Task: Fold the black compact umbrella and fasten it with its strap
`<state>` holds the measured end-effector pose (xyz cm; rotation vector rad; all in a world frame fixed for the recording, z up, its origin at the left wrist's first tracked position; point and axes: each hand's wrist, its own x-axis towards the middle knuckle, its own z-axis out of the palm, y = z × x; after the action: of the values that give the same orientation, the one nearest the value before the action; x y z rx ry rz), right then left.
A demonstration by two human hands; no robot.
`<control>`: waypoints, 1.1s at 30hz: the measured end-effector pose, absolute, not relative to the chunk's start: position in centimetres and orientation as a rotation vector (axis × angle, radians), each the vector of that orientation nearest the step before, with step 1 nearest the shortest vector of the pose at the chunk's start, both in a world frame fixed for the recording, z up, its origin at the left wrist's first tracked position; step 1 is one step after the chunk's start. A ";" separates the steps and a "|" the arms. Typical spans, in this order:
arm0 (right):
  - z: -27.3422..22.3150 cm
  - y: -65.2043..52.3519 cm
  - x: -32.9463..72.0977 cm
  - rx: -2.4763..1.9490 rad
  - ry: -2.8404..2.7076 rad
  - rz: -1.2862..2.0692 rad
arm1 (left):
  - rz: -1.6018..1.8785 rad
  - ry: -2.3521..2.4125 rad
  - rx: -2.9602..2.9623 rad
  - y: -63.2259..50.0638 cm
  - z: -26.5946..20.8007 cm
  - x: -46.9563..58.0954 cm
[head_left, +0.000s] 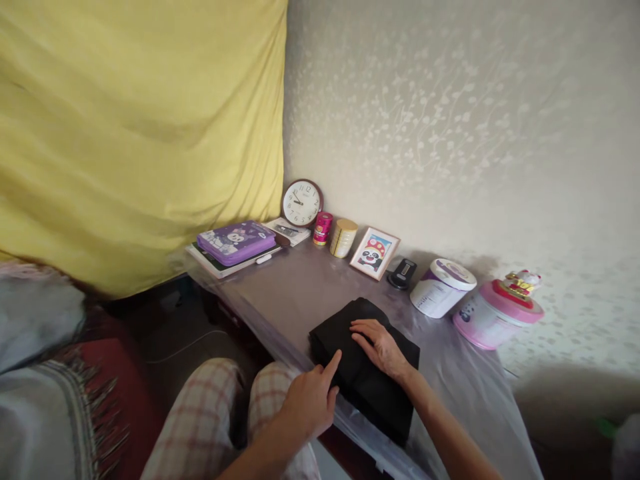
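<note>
A folded black piece, apparently fabric, [367, 393] lies in a thick flat stack at the table's near edge. My right hand [377, 347] rests palm down on top of it, fingers stretched out and a little apart. At the stack's left edge is my left hand [313, 397]. Its index finger points out over the black surface, with the thumb apart from it; the other fingers are mostly hidden. Neither hand visibly grips the stack.
A clear plastic sheet covers the table [290, 293]. Along the wall stand a clock [303, 203], a pink can [323, 229], a panda picture frame [375, 253], a white tub [443, 290] and a pink-lidded tub [493, 317]. A purple case [236, 242] lies far left.
</note>
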<state>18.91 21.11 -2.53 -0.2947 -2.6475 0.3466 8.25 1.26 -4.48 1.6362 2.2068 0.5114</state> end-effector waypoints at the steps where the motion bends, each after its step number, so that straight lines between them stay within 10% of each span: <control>1: -2.9 21.2 18.8 -0.276 -2.682 0.317 | 0.510 2.201 1.622 1.3 -4.4 8.3; 13: -2.3 27.8 16.5 -0.722 -2.751 0.121 | 0.533 2.206 1.549 1.2 -4.3 8.5; 21: -1.8 22.0 16.3 -0.241 -2.943 0.328 | 0.570 2.200 1.561 1.2 -4.4 8.4; 33: -2.5 29.5 18.0 -1.019 -2.728 0.204 | 0.564 2.237 1.559 1.1 -4.3 8.5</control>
<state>17.99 29.47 -2.47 -1.0194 -2.7277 0.2043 8.53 1.11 -4.33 1.5589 2.2367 0.5637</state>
